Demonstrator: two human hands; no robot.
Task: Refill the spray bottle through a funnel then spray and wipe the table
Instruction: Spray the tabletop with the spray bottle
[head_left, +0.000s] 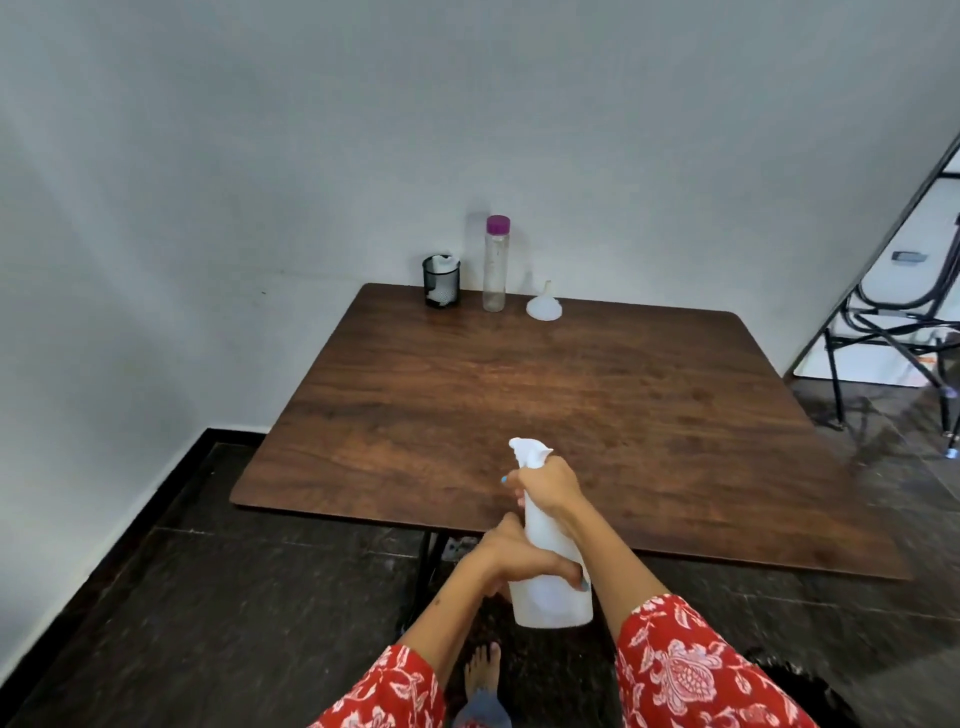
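Both hands gripped the spray bottle (550, 561) over the tabletop's (519, 395) near edge: right hand (548, 486) at the trigger, left hand (524, 558) steadying the body. Best aim the nozzle low, squeezing evenly.

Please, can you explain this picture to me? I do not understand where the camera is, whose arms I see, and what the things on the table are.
There is no machine here. The camera sits on a person's head and looks forward and down, so the arms in red flowered sleeves are that person's own. Both hands hold a white spray bottle at the near edge of the brown wooden table: the right hand grips its neck by the spray head, the left hand wraps its body. At the far edge, by the wall, stand a black mesh cup with something white inside, a clear bottle with a purple cap and a white funnel resting wide end down.
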